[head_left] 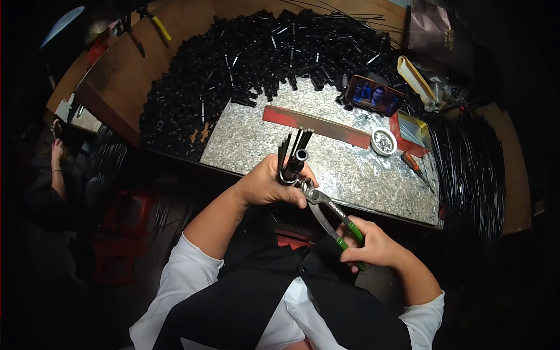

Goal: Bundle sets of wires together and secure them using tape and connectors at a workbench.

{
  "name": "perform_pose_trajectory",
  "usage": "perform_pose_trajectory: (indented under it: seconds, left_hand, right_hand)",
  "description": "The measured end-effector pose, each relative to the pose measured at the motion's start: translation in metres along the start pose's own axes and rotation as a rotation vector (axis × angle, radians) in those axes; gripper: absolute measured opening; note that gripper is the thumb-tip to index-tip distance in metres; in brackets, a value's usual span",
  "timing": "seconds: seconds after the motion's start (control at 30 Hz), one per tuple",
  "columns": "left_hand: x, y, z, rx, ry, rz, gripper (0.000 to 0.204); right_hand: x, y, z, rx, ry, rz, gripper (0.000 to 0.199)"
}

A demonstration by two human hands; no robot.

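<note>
My left hand (pixel 263 182) is closed around a black tubular piece (pixel 296 165) with a round hollow end facing up. Several thin black rods (pixel 302 140) stand up beside the tube in the same grip. My right hand (pixel 373 244) grips the green handles of a pair of pliers (pixel 322 211). The jaws of the pliers reach to the lower end of the tube, by my left thumb. A small shiny ring-like part shows there, but what exactly the jaws pinch is hidden.
Black tubular parts (pixel 256 52) lie heaped behind the speckled stone slab (pixel 245 137). On the slab are a reddish metal bar (pixel 315 126), white bowl (pixel 384 142), red box (pixel 408 134), orange-handled screwdriver (pixel 413 163) and phone (pixel 375 95). Thin black rods (pixel 469 169) lie right. Another person's hand (pixel 58 153) shows far left.
</note>
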State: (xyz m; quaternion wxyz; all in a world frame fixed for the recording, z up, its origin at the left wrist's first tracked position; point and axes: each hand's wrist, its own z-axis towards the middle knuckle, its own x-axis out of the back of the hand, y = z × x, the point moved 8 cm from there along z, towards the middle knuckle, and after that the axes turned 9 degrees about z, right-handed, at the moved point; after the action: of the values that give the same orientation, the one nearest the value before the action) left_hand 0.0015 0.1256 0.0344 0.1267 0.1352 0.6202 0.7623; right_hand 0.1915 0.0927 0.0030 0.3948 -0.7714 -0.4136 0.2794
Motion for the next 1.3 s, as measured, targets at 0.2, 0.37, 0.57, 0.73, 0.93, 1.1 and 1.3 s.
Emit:
perform_pose_trajectory:
  seconds: [0.2,0.37,0.57,0.73,0.93,1.1,1.3]
  left_hand:
    - [0.003,0.002,0.000,0.026,0.048,-0.029,0.049]
    - [0.011,0.002,0.000,-0.067,0.046,-0.041,0.037]
    - [0.000,0.005,-0.002,-0.058,-0.044,0.015,0.036]
    - [0.012,0.006,-0.002,-0.068,0.049,-0.014,0.035]
    - [0.016,0.000,-0.005,-0.025,0.042,-0.021,0.046]
    - [-0.001,0.002,-0.002,-0.025,-0.049,-0.006,0.036]
    - [-0.007,0.005,0.003,-0.036,0.013,0.003,0.031]
  right_hand:
    - [0.008,-0.056,-0.028,0.879,0.679,-1.080,0.049]
    - [0.013,-0.012,-0.001,0.259,0.162,-0.038,0.036]
    - [-0.001,0.006,-0.001,0.000,-0.128,0.276,0.026]
    - [0.016,-0.045,-0.025,0.548,0.521,-0.606,0.052]
    - [0.024,-0.021,-0.007,0.440,0.194,-0.175,0.035]
    - [0.004,0.011,-0.005,0.054,-0.221,0.383,0.035]
    - [0.019,-0.036,-0.012,0.475,0.391,-0.758,0.057]
